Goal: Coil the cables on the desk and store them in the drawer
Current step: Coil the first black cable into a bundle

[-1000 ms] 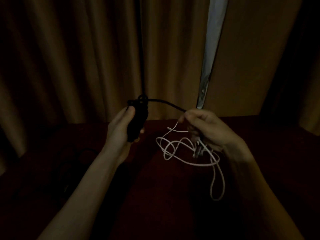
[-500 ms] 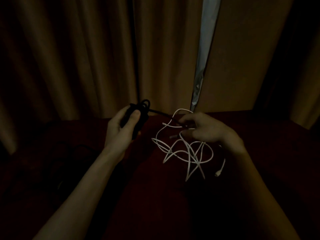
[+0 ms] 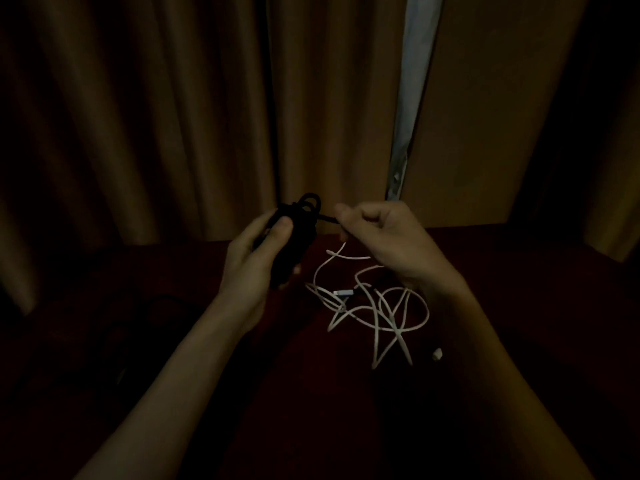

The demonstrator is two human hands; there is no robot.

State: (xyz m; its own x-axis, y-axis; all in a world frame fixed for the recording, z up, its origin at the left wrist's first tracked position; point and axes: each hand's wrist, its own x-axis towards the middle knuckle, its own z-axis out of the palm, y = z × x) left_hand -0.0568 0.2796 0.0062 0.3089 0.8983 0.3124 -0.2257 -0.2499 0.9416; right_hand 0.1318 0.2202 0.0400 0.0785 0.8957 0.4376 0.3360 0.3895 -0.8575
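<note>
Two cables are in play. A black cable [image 3: 294, 233] is held as a wound bundle in the left hand [image 3: 252, 258], above the dark red desk [image 3: 519, 271]; the fingers are curled round it and the thumb is pressed on its front. A white cable [image 3: 374, 306] is spread in loose, crossed loops on the desk just beneath the right hand [image 3: 384, 237]. The free tail of the black cable is pinched between the right thumb and forefinger, right beside the top of the bundle, with the other fingers curled in. The tail appears to be meant for a finishing wrap. For a neat coil it is best drawn snug round the waist of the bundle and tucked under the last turn, while the loops are pinned by the left thumb. Whether the white cable's top strand is caught by the right hand cannot be told. No drawer is seen
</note>
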